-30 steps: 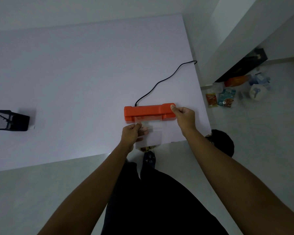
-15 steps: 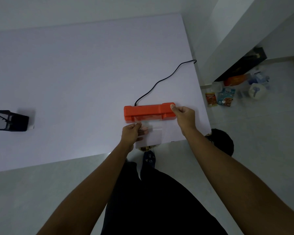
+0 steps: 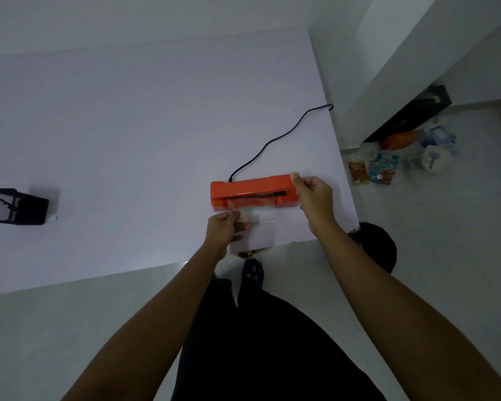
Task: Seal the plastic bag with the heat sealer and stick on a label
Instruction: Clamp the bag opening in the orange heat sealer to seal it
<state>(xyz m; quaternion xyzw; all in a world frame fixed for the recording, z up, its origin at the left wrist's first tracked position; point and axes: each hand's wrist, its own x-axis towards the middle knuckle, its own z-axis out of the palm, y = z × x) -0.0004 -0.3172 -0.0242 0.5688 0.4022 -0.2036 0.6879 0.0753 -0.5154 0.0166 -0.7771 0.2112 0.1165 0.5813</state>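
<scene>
Risk: The bag (image 3: 262, 230) may slide or wrinkle in the sealer (image 3: 252, 188), and then the seam would leak.
Cause: The bag is thin and slippery, and only one side of it is held.
Other risk: The left fingers are near the hot strip and could get burned if they creep closer.
Left hand (image 3: 222, 231): Its fingers are curled and pinch the left side of the bag, just in front of the sealer.
Right hand (image 3: 315, 198): It is closed round the right end of the sealer, with the thumb on top.
Bag: It lies flat on the table (image 3: 128, 125) near the front edge, and its top edge is tucked into the sealer.
Sealer: A dark gap shows along the front, so the lid looks a little open.
Label: I cannot see one.
</scene>
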